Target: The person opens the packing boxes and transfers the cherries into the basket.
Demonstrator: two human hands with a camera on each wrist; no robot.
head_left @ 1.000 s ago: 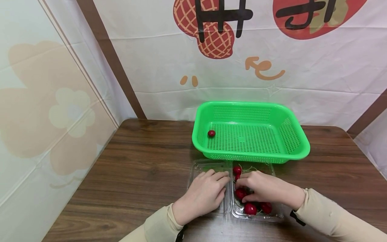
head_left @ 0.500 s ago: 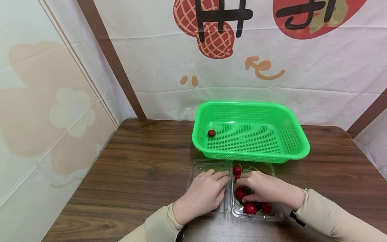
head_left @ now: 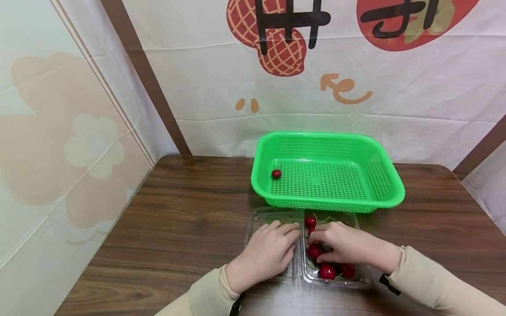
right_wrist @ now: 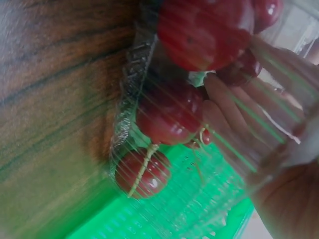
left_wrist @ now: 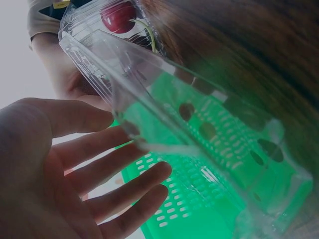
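A clear plastic clamshell box lies unfolded on the table. My left hand [head_left: 266, 250] rests on its lid half [head_left: 276, 215], palm down; in the left wrist view the fingers [left_wrist: 134, 179] are nearly straight and hold nothing. Inside the other half [head_left: 336, 284] lie several red cherries, some with green stems. My right hand [head_left: 348, 243] reaches into that half, thumb and fingers bent around a cherry [head_left: 315, 251]. Other cherries [head_left: 327, 271] lie close by it. Through the clear wall, the right wrist view shows cherries [right_wrist: 169, 112] beside the fingertips; the palm covers part of the box.
Just behind the box stands a green plastic basket [head_left: 328, 204] with a perforated floor. One cherry [head_left: 276, 174] lies at its left side. Brown wood grain covers the tabletop [head_left: 178, 219]. A printed cloth [head_left: 213, 79] hangs along the back and left.
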